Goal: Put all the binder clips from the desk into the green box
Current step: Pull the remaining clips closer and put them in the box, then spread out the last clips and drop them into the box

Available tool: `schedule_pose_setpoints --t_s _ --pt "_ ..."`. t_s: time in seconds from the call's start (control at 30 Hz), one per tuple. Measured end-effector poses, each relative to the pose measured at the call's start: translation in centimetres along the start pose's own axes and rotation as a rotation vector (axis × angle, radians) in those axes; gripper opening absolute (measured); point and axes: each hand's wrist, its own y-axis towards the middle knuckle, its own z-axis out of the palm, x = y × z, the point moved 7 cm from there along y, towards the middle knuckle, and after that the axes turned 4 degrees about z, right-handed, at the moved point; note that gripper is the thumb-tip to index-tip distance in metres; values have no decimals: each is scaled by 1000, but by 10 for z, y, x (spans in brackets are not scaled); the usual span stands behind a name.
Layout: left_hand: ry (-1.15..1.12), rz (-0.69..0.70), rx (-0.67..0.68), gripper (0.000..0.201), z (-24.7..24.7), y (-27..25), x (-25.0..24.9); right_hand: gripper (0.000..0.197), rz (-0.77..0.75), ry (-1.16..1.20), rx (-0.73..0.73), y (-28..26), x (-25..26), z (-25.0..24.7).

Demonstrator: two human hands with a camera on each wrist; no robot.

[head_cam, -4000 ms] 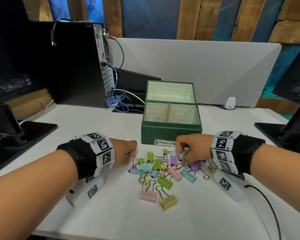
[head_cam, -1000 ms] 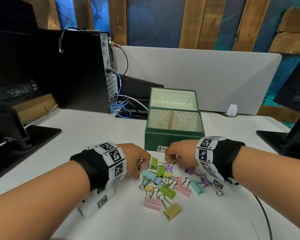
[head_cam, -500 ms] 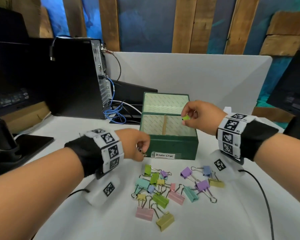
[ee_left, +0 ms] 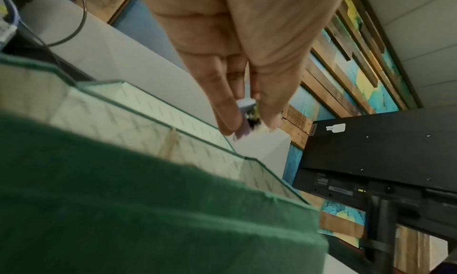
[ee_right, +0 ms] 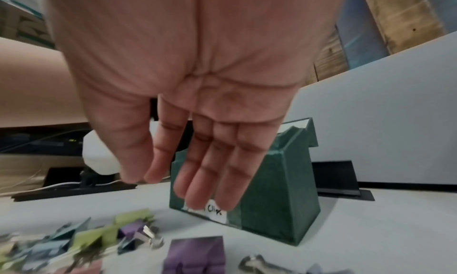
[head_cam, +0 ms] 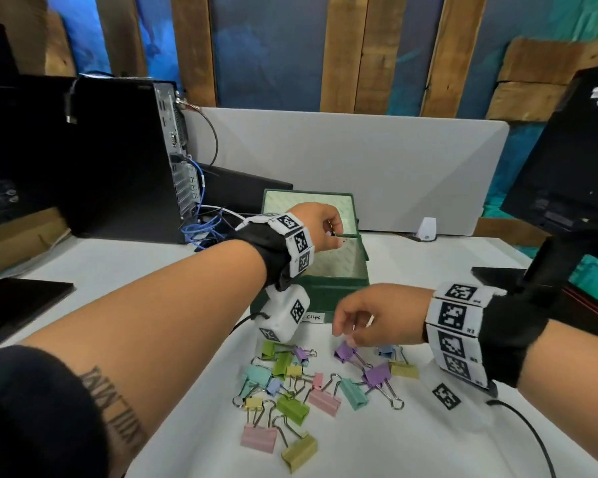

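Starting at the left, a black computer tower point(head_cam: 125, 160) is seen standing on the white desk point(head_cam: 118, 270), with blue cables point(head_cam: 201, 229) bunched behind it. Next, the left hand point(head_cam: 320, 232) is held above the open green felt-covered box with a pale patterned lining point(head_cam: 325, 291). Its fingers point(ee_left: 222, 106) are pressed together with the thumb, and a small greyish binder clip point(ee_left: 246, 107) is pinched between them; the clip's exact colour cannot be told because of blur. In the left wrist view, the box's near compartments and a thin wooden divider point(ee_left: 169, 143) lie below the fingertips. A white handwritten label point(head_cam: 313, 317) is fixed to the box's front wall.

Further right, the right hand point(head_cam: 377, 315) hangs in front of the box, above the desk. Its fingers point(ee_right: 202, 170) are straight, loosely together and slightly bent downward, with the thumb set just apart; nothing is held in them. Directly below the fingertips lies a purple metal binder clip with wire handles point(head_cam: 344, 351). Left of and nearer than those fingertips, the loose pile of pastel binder clips point(head_cam: 290, 391) is spread on the desk: green, teal, pink, yellow and blue. A second purple clip point(head_cam: 377, 374) and an olive-yellow clip point(head_cam: 404, 370) lie under the right wrist. At the far right, a black monitor point(head_cam: 567, 167) is seen from behind.
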Motion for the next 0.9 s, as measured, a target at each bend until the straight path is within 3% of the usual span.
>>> schedule_pose_setpoints --t_s 0.1,0.3,0.5,0.63,0.77,0.9 --pt "-64 -48 92 38 17 -9 5 21 -22 -20 72 1 7 12" --pt "-68 -8 73 29 -2 -53 17 29 -81 -87 71 11 21 24" --pt "137 4 443 22 11 -119 37 38 -90 -160 49 21 36 34" --pt "203 -43 600 25 30 -153 52 39 -66 -222 47 23 39 42" --pt "161 -24 601 33 37 -168 50 29 -37 -197 28 28 36 45" --pt "173 43 633 36 41 -169 39 31 -30 -220 26 25 35 48"
